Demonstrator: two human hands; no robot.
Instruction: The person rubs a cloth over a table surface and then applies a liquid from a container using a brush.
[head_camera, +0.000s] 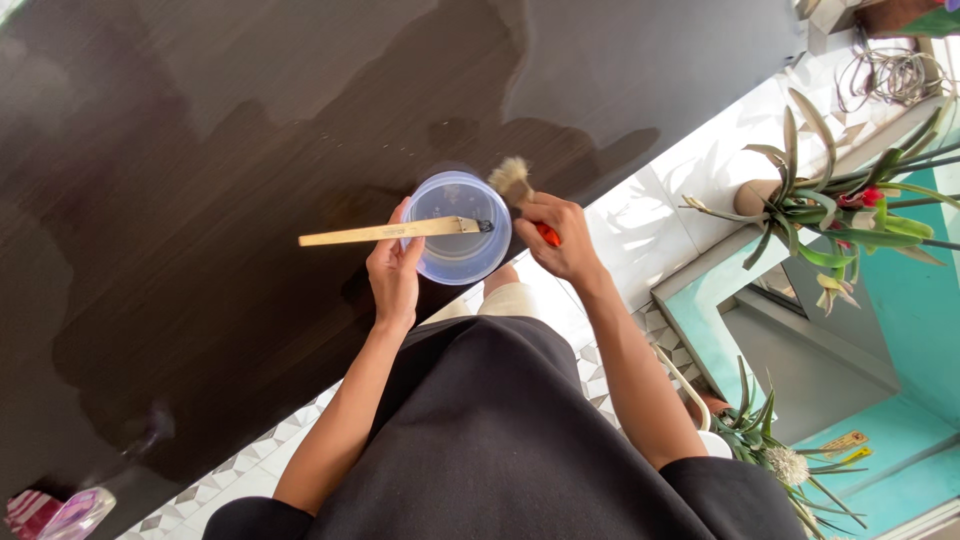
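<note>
head view: the person stands over a dark board that fills the far and left part of the scene, its surface showing wetter, glossier patches beside duller ones. the left hand is closed around the near rim of a clear tub and a flat wooden stick together; the fingers curl under the tub and the thumb presses the stick across its mouth, so the stick lies level, its dark-tipped end over the tub's middle and its long end pointing left. the tub is held up above the board's near edge, not resting on it. whether there is liquid in it cannot be told through the hazy plastic.

the right hand is clamped on the red handle of a brush, fingers wrapped tight, bristles pointing up and far, just beside the tub's right rim and seemingly clear of it. the bristles look pale and dry-ish, though that is hard to judge.

to the right, patterned floor tiles run under the person's dark clothes, and a potted plant with long leaves stands well apart, with a second plant nearer.

judged from this, the step in hand is loading or wiping the brush at the tub, between strokes on the board. the next move would call for tipping the bristles down into the tub without knocking the stick off, while the left hand keeps the tub level.
</note>
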